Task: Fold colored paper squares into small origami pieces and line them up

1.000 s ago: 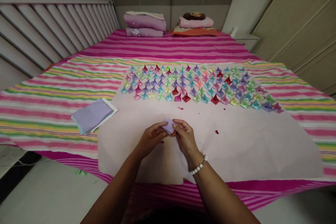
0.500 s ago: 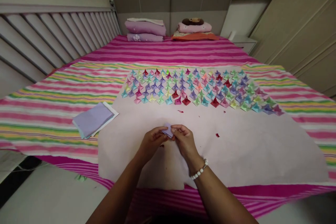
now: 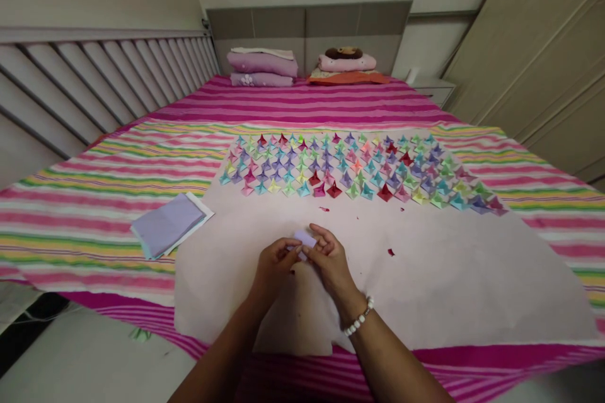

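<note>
A small folded piece of lilac paper (image 3: 305, 238) is held between my two hands above the large pale sheet (image 3: 454, 283). My left hand (image 3: 278, 260) pinches its left side, thumb and forefinger together. On the other side my right hand (image 3: 329, 258) grips the paper with the thumb pressed on its near edge, the forefinger raised. White beads circle my right wrist. Beyond the hands stand several rows of small folded paper shapes (image 3: 326, 164) in red, purple, blue, green, yellow and pink.
To the left lies a stack of paper sheets (image 3: 170, 223), lilac on top. Red paper scraps (image 3: 391, 252) are scattered on the pale sheet. A striped bedspread (image 3: 94, 201) covers the bed. Folded bedding (image 3: 262, 63) sits near the headboard; a slatted rail (image 3: 118, 75) runs along the left.
My fingers have shifted on the lilac paper, and my right forefinger has lifted off it. The paper is turned to show a different face. The view has tilted slightly upward.
</note>
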`<state>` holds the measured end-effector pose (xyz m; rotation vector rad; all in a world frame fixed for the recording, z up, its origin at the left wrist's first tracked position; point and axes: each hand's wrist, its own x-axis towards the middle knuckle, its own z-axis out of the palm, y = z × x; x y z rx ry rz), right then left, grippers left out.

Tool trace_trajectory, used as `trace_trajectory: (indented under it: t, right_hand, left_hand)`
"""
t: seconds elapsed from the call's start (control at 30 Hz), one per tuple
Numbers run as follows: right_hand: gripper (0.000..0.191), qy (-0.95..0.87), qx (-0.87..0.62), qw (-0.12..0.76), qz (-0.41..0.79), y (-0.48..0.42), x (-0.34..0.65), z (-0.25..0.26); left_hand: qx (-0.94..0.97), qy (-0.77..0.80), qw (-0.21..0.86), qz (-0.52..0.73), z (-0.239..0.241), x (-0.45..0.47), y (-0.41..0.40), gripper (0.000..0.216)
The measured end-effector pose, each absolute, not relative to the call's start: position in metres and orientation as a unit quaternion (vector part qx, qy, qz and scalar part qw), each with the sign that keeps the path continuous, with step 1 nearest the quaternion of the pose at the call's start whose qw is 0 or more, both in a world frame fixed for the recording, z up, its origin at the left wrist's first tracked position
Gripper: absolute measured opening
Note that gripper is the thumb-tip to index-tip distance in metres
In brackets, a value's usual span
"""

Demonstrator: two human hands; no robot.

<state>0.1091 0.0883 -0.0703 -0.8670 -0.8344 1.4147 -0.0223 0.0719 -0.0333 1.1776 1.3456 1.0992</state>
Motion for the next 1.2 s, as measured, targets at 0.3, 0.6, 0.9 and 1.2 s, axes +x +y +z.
trace_trajectory:
  t: [0.3,0.6,0.9,1.2]
  right_hand:
    - [0.03,-0.309,-0.367,0.604,0.637,0.09,0.111,-0.075]
    - [0.043,-0.338,-0.363,0.614,0.615,0.088,0.11,-0.069]
    - [0.05,-0.367,-0.363,0.602,0.609,0.085,0.111,-0.07]
    - [0.038,-0.399,-0.381,0.583,0.596,0.085,0.111,-0.072]
  left_hand:
    - [0.583,0.521,0.46,0.42,-0.038,-0.03,0.069,0.024]
    - [0.519,0.534,0.475,0.469,-0.039,-0.027,0.072,0.021]
    - [0.544,0.546,0.438,0.463,-0.037,-0.029,0.072,0.028]
    - [0.642,0.539,0.338,0.427,-0.037,-0.036,0.077,0.01]
